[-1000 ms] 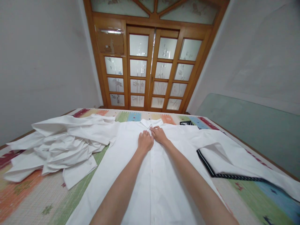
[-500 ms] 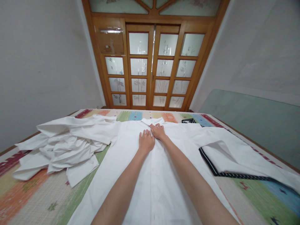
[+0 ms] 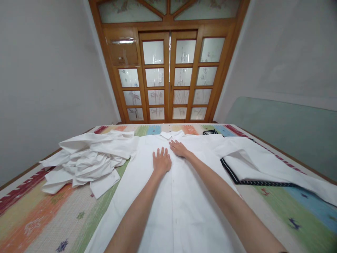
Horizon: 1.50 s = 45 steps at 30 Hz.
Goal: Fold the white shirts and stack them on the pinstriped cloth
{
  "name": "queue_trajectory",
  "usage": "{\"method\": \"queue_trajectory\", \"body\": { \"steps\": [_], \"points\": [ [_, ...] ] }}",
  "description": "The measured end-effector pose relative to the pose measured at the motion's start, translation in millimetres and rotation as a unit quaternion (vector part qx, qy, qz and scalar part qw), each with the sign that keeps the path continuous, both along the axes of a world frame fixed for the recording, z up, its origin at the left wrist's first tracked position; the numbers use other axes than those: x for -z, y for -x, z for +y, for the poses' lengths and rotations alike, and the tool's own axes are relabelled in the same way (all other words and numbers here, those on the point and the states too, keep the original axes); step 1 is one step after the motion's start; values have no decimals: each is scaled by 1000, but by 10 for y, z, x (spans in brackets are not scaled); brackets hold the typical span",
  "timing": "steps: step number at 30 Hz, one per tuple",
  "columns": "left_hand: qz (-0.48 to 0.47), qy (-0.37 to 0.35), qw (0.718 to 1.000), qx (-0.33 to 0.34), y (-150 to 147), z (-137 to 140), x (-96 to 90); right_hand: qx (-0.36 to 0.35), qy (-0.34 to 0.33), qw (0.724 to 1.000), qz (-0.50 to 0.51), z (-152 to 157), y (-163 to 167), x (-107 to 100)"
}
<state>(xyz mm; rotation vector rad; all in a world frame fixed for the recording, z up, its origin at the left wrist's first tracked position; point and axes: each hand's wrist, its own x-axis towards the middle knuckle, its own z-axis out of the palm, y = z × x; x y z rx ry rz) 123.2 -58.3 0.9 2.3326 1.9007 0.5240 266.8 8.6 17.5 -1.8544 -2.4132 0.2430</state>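
A white button-up shirt [image 3: 155, 214] lies spread front side up, its collar [image 3: 172, 135] at the far end. My left hand [image 3: 161, 161] rests flat on the left half of the chest with fingers spread. Just below the collar, beside the button line, my right hand [image 3: 179, 148] lies flat with its fingers stretched out. Neither hand grips the cloth. The shirt's right-hand sleeve [image 3: 271, 161] reaches out over a black-and-white edged cloth [image 3: 263, 183]. On the left, the other sleeve runs into a crumpled heap of white fabric [image 3: 92, 165].
Beneath everything is a colourful patterned cover [image 3: 65, 214] with striped bands. A pale green panel [image 3: 284, 130] leans along the right wall. Wooden doors with glass panes [image 3: 168, 77] stand beyond the far edge. A small black-and-white patterned item [image 3: 210, 132] lies near the collar's right.
My right hand has opened from a pinch at the collar and now lies flat. The left hand has slid slightly down and left, its fingers spreading. The view has shifted a little.
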Motion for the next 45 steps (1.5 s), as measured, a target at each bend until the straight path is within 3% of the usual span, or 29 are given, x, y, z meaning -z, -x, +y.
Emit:
{"method": "queue_trajectory", "body": {
  "steps": [3,7,9,11,17,21,27,31,34,38,41,45],
  "points": [
    [-66,-20,997,17,56,70,25,-10,-1,1000,10,-304,18,-34],
    [-214,-40,976,25,175,145,54,27,-87,996,10,-753,193,-102],
    [-240,-44,969,31,218,144,46,55,-118,992,7,-919,295,-143],
    [-247,-48,967,40,235,122,27,75,-107,991,7,-1015,361,-177],
    [-221,-79,967,100,193,35,-6,125,-60,990,34,-991,303,-191],
    [-207,-82,962,155,184,22,8,111,-47,991,59,-931,206,-173],
    [-218,-49,959,173,202,49,23,97,-49,991,74,-873,168,-153],
    [-219,-54,957,184,187,25,16,85,-47,985,140,-811,101,-143],
    [-218,-57,955,191,172,-10,-4,84,46,961,261,-774,-9,-139],
    [-212,-39,953,212,173,-47,-41,75,166,894,409,-763,-149,-110],
    [-206,-34,953,219,183,-56,-57,53,195,866,457,-772,-195,-80],
    [-217,-30,952,214,184,-48,-47,40,202,859,468,-785,-197,-74]
  ]
}}
